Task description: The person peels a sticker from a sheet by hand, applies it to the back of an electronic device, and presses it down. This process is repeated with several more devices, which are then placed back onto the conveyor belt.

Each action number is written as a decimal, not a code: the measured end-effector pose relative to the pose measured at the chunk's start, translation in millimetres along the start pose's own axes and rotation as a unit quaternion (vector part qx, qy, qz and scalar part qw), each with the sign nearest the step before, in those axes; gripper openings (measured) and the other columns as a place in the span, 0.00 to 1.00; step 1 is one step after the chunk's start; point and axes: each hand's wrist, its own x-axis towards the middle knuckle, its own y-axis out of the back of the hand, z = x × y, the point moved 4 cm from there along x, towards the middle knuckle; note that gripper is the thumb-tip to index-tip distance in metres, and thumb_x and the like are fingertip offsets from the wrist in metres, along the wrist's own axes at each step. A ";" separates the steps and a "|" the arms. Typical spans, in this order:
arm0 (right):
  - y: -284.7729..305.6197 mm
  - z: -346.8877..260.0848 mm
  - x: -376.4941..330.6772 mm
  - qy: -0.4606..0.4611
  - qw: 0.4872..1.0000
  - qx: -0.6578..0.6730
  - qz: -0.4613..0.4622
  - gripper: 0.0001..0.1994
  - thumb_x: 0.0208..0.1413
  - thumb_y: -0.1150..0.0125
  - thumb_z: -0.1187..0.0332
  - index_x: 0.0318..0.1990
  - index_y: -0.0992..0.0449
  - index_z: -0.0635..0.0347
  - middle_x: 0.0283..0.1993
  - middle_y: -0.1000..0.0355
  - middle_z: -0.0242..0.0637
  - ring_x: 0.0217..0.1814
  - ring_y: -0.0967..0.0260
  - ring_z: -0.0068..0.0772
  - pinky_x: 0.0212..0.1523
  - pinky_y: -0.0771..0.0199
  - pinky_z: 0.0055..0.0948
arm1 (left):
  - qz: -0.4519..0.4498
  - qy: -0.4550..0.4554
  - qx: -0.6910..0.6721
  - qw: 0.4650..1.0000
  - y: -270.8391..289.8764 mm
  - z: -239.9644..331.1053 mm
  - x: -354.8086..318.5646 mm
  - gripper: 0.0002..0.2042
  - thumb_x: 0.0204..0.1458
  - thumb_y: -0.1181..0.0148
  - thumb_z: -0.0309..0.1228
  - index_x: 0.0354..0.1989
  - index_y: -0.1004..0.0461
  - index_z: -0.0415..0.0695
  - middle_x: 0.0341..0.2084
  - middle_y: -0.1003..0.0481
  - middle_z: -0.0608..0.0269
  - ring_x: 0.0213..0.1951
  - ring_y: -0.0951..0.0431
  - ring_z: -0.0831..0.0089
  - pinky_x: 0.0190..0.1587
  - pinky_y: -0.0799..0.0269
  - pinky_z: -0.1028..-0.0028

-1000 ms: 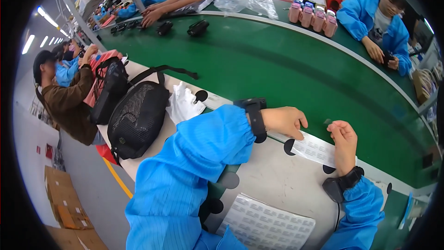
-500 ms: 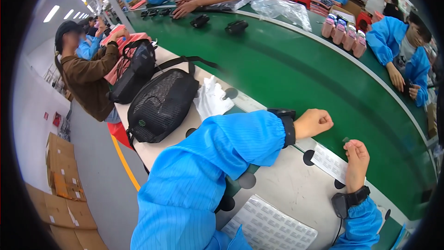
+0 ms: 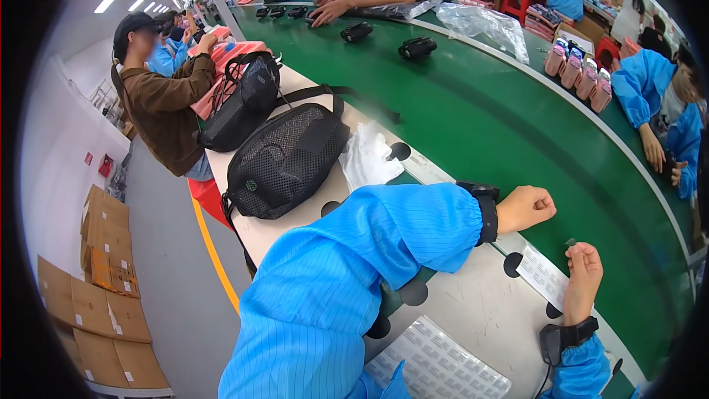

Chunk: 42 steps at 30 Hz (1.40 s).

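Observation:
My left hand [image 3: 527,209] hovers above the green conveyor belt [image 3: 473,118], fingers curled closed; whatever they may hold is hidden. Just right of it and nearer, my right hand [image 3: 583,273] pinches a small, see-through greenish piece [image 3: 570,241] that looks like a film or sticker. Beside that wrist, a narrow white label sheet [image 3: 541,275] lies along the worktable's far edge. A larger stack of label sheets [image 3: 443,362] rests on the pale worktable [image 3: 473,299] close to me.
Two black mesh bags [image 3: 292,159] and a crumpled white cloth [image 3: 367,155] occupy the table's left. Black cylindrical devices [image 3: 418,47] stand on the belt. Clear plastic [image 3: 484,26] and several pink packages [image 3: 572,70] sit across it. Co-workers' hands are at the far side and right.
The whole view has shifted, so the scene sits further right and partly lower. Both hands keep nearly the same pose, and the small see-through piece stays pinched in my right fingers.

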 end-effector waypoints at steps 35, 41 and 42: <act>-1.4 -2.3 0.9 0.007 1.000 0.013 -0.011 0.02 0.55 0.48 0.72 0.33 0.31 0.60 0.30 0.34 0.27 0.32 0.39 0.16 0.33 0.42 0.14 | -0.002 -0.012 -0.012 1.000 1.1 4.8 1.9 0.08 0.48 0.43 0.31 0.29 0.28 0.36 0.22 0.26 0.63 0.25 0.29 0.80 0.30 0.31 0.79; -1.0 -3.8 1.2 0.008 1.000 0.016 -0.014 0.02 0.55 0.49 0.72 0.33 0.31 0.60 0.30 0.34 0.27 0.31 0.40 0.15 0.32 0.43 0.14 | 0.001 -0.019 0.001 1.000 1.3 6.0 1.3 0.08 0.48 0.43 0.31 0.29 0.28 0.37 0.22 0.26 0.63 0.25 0.29 0.80 0.30 0.31 0.79; -0.8 -3.5 1.1 0.008 1.000 0.016 -0.014 0.02 0.55 0.49 0.72 0.33 0.31 0.60 0.30 0.34 0.27 0.31 0.40 0.15 0.32 0.43 0.14 | -0.001 -0.015 -0.001 1.000 1.2 6.2 1.5 0.09 0.48 0.43 0.31 0.29 0.28 0.37 0.22 0.26 0.64 0.25 0.29 0.80 0.30 0.31 0.79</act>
